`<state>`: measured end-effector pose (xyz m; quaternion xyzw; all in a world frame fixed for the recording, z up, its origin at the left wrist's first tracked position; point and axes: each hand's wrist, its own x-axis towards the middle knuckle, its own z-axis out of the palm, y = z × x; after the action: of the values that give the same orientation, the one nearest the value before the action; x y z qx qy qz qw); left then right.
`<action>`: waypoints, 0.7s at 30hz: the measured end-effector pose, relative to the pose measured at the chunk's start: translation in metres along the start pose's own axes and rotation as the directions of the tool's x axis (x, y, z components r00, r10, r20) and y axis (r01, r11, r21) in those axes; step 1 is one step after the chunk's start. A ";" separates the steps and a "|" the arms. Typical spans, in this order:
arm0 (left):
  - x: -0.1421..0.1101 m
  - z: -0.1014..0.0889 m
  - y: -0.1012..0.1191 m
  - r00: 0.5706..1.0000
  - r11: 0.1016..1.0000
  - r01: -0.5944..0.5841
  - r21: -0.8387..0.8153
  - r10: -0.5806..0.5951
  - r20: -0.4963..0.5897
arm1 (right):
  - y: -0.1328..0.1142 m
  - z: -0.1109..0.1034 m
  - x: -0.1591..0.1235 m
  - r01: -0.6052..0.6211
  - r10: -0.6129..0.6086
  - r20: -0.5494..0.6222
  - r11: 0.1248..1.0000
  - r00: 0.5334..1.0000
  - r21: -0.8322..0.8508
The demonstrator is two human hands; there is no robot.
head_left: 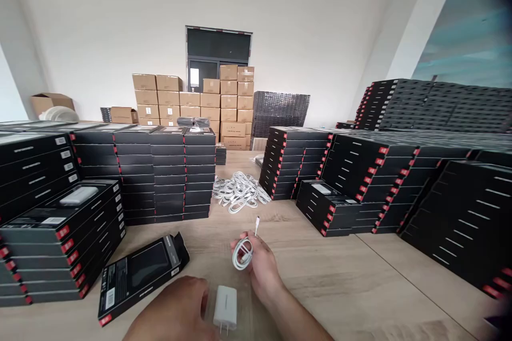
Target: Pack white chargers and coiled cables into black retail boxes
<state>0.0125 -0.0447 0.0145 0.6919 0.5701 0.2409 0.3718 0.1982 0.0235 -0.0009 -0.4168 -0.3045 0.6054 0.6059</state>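
Note:
My right hand (262, 266) is closed on a coiled white charging cable (242, 254), whose plug end points up above the fingers. At the lower middle, my left hand (176, 309) is blurred, its back toward me and its fingers mostly hidden. Right beside its fingertips is a white wall charger (225, 306) with two metal prongs pointing down toward me; whether the hand touches it I cannot tell. To the left lies a black product box (142, 272) with its end flap raised. Farther off on the table is a loose heap of white cables (242, 191).
Stacks of black boxes with red tabs stand at the left (96, 234) and right (356, 170) of the wooden tabletop (312, 287). A white charger (79, 195) lies on the near left stack, another white piece (321, 188) on a low right stack. Brown cartons (229, 101) fill the back.

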 end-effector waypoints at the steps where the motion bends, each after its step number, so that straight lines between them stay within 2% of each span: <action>1: -0.001 0.000 0.001 0.999 0.999 -0.032 0.018 0.032 0.002 | 0.002 0.000 -0.001 0.022 -0.022 -0.013 1.000 1.000 -0.018; 3: -0.002 0.002 0.007 0.996 0.993 -0.087 0.081 0.085 0.025 | 0.003 -0.001 0.001 0.072 -0.076 -0.056 0.995 0.996 -0.062; 5: 0.000 0.007 0.014 0.990 0.990 -0.139 0.037 0.139 0.014 | 0.000 -0.004 0.007 0.121 -0.131 -0.115 0.988 0.985 -0.094; 6: 0.003 0.012 0.018 0.989 0.988 -0.149 -0.039 0.149 0.011 | -0.003 -0.007 0.011 0.142 -0.155 -0.142 0.985 0.978 -0.101; 8: 0.012 0.025 0.021 0.995 0.952 -0.093 -0.293 0.101 0.012 | -0.012 -0.014 0.020 0.173 -0.189 -0.189 0.980 0.964 -0.100; 10: 0.024 0.039 0.019 0.999 0.822 0.029 -0.568 -0.033 0.002 | -0.023 -0.020 0.026 0.203 -0.219 -0.221 0.975 0.950 -0.096; 11: 0.031 0.046 0.017 0.995 0.743 0.035 -0.669 -0.085 -0.042 | -0.028 -0.022 0.027 0.220 -0.237 -0.232 0.971 0.943 -0.095; 12: 0.037 0.051 0.015 0.982 0.677 -0.012 -0.736 -0.132 -0.137 | -0.033 -0.023 0.026 0.240 -0.258 -0.238 0.965 0.936 -0.101; 14: 0.048 0.057 0.012 0.934 0.567 -0.140 -0.812 -0.196 -0.298 | -0.038 -0.022 0.021 0.285 -0.312 -0.218 0.947 0.925 -0.147; 16: 0.054 0.058 0.012 0.890 0.474 -0.257 -0.842 -0.225 -0.398 | -0.036 -0.015 0.011 0.325 -0.364 -0.152 0.917 0.919 -0.230; 18: 0.055 0.058 0.015 0.866 0.402 -0.330 -0.854 -0.232 -0.444 | -0.027 -0.005 0.001 0.367 -0.402 -0.064 0.880 0.913 -0.300; 21: 0.050 0.058 0.022 0.866 0.321 -0.378 -0.868 -0.209 -0.454 | -0.008 0.009 -0.007 0.440 -0.458 0.029 0.831 0.888 -0.340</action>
<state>0.0820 -0.0117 -0.0078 0.2890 0.3567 0.7121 0.5312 0.1930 0.0181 0.0113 -0.4473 -0.4763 0.3735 0.6585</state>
